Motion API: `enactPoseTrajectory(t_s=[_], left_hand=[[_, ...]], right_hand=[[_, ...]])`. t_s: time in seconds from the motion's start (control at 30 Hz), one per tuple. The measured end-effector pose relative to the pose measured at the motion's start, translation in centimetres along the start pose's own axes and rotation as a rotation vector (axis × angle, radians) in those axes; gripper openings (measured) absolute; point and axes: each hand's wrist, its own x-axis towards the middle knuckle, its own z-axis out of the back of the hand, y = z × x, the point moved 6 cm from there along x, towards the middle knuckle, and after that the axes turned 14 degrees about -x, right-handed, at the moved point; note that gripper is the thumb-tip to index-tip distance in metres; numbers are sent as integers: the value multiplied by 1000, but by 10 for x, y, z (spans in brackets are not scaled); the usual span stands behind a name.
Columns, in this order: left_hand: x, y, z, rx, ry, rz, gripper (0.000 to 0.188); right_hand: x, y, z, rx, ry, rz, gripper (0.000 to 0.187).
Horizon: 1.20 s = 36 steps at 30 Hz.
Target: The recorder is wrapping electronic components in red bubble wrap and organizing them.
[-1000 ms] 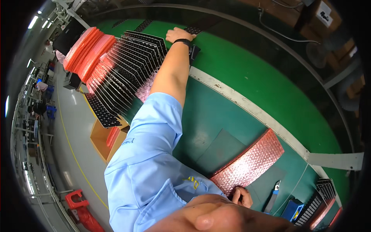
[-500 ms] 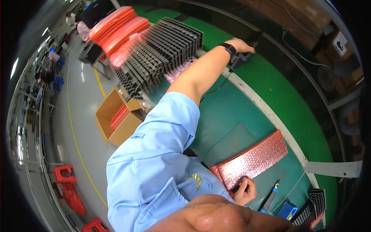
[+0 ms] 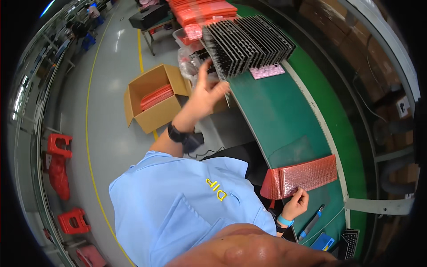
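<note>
My left hand (image 3: pixel 205 95) is raised near the left edge of the green workbench (image 3: pixel 271 113), fingers spread and nothing in them. A black band with a dark boxy piece (image 3: pixel 187 137) sits on that wrist. It is close to a row of upright black slotted panels (image 3: pixel 249 42). My right hand (image 3: pixel 297 204), with a blue wristband (image 3: pixel 284 220), has its fingers curled at the near edge of a pink bubble-wrap bag (image 3: pixel 307 177) lying across the bench. The bag's left end stands up and overhangs the bench edge.
Beside my right hand lie a blue-handled cutting tool (image 3: pixel 312 224) and a blue box-shaped item (image 3: pixel 322 241). A cardboard box (image 3: pixel 158 116) holding pink bags stands on the left. Pink bags (image 3: pixel 202 13) are stacked behind the panels. Red stools (image 3: pixel 74 221) line the aisle.
My left arm has swung back from the bench's far edge to its left side, and the hand has spread. The view has shifted. My right hand stays at the bag.
</note>
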Motion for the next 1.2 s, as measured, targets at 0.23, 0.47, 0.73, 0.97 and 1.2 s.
enactPoseTrajectory(t_s=[0.23,0.47,0.73,0.97,1.2], left_hand=[[42,40,110,-45,-429,372,93],[80,87,113,271,-433,315,95],[89,93,114,402,-393,434,91],[45,29,33,964,-255,-66,61],[-76,115,-151,558,825,-26,18]], right_hand=[[0,0,1,-69,-63,22,19],[-3,-5,0,-100,-68,28,19],[-1,0,1,-169,-73,63,19],[2,35,17,-243,-162,69,8],[80,56,49,-522,137,163,13]])
